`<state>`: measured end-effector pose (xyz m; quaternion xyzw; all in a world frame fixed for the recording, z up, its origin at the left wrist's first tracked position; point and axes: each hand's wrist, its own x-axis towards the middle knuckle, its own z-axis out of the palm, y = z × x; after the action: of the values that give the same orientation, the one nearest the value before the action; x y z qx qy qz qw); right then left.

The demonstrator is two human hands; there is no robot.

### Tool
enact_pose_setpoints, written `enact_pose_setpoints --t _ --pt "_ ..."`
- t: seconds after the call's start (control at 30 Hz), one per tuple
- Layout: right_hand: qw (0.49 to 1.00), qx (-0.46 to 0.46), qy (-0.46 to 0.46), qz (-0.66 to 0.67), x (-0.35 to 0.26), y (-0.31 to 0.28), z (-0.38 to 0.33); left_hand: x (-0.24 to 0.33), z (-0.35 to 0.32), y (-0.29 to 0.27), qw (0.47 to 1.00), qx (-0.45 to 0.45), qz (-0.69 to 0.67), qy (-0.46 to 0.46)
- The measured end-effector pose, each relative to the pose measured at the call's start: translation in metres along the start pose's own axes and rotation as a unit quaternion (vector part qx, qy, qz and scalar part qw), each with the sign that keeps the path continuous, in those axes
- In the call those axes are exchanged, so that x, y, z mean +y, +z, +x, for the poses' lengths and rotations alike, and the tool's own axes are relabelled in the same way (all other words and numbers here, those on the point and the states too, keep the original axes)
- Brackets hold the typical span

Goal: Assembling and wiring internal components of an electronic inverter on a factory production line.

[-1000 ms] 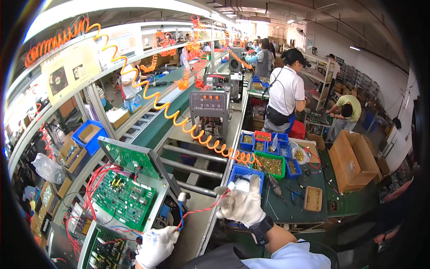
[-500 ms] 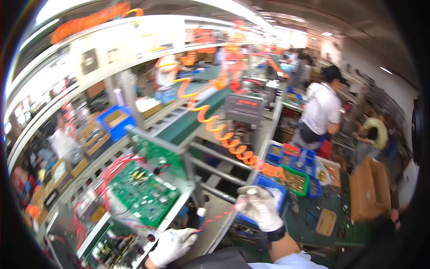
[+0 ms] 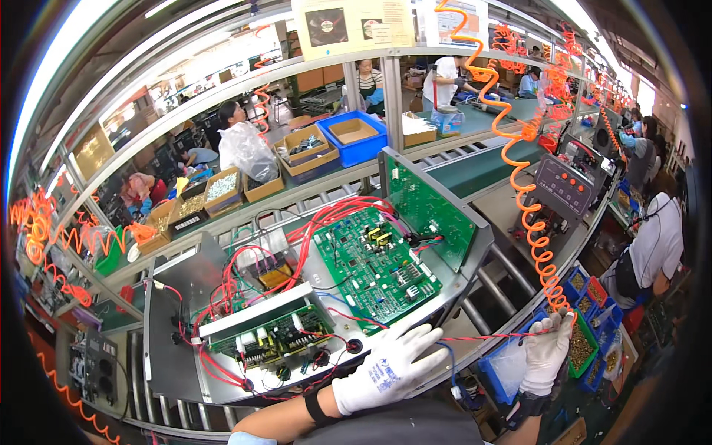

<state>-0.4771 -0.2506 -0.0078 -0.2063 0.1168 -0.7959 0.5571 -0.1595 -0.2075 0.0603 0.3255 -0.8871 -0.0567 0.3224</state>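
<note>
A metal chassis [image 3: 463,285] lies on the rollers in front of me, with a large green circuit board [image 3: 378,267] and bundles of red wires [image 3: 326,222] inside. My left hand [image 3: 389,368], in a white glove, reaches over its front edge with fingers stretched out. A twisted red wire [image 3: 482,338] runs from beside these fingers to my right hand [image 3: 549,352], also gloved, whose fingertips are closed on it. My right hand is above the parts bins at the right. A smaller board [image 3: 274,337] with a white heat sink sits in the near part of the chassis.
Blue and green bins [image 3: 582,345] of small parts stand at the right, below a hanging orange coiled hose [image 3: 530,222]. Behind the chassis are cardboard boxes [image 3: 222,187] and a blue crate [image 3: 356,137]. A person in white [image 3: 656,237] works at the far right.
My view has swung left, so the chassis now appears more central. The left fingers, curled by the wire before, are now stretched out. My right hand still holds the red wire.
</note>
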Motion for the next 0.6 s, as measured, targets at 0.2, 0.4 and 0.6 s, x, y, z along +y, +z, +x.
enact_pose_setpoints --t 0.2,0.4,0.6 --pt "0.991 -0.104 0.058 0.055 0.010 0.001 0.003 -0.004 -0.003 -0.001 0.999 -0.008 0.008 -0.045" --pt "0.931 -0.139 0.030 -0.337 0.016 0.041 -0.003 -0.005 0.016 -0.002 0.996 0.049 -0.010 -0.074" --pt "0.645 -0.490 0.102 -0.577 0.061 0.105 -0.003 -0.004 0.022 -0.005 0.991 0.040 -0.122 -0.049"
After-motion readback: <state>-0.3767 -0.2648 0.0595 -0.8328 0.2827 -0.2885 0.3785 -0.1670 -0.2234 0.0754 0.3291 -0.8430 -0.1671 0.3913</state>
